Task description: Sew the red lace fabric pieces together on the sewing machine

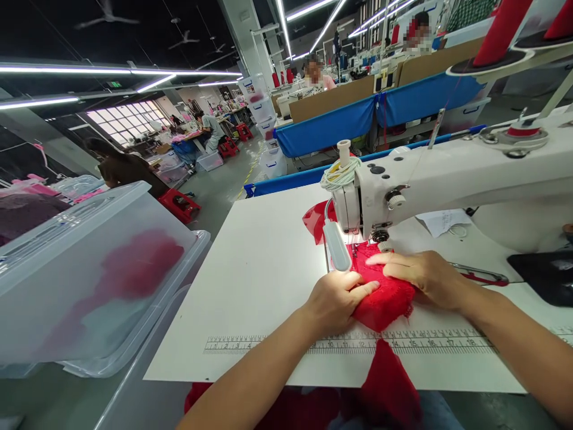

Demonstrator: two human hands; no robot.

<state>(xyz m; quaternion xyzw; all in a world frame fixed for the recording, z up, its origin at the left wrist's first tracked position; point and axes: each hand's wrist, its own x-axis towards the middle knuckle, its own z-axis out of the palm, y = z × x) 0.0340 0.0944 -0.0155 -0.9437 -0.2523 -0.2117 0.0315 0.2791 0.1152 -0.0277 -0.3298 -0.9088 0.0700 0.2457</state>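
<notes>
A piece of red lace fabric [385, 298] lies on the white sewing table [259, 269], running under the head of a white sewing machine [447, 173] and hanging over the front edge toward my lap. My left hand [335, 298] pinches the fabric's near left edge, just in front of the machine's small lamp [336, 246]. Flat on the fabric, my right hand [425, 275] presses it down right beside the presser foot [380, 239]. A printed ruler [268, 344] runs along the table's front.
A translucent plastic bin [89, 275] with red cloth inside stands at my left. Scissors [483, 275] and a paper slip [443, 221] lie right of the needle. Red thread cones [501, 30] stand at the top right. Other people work at rows of tables behind.
</notes>
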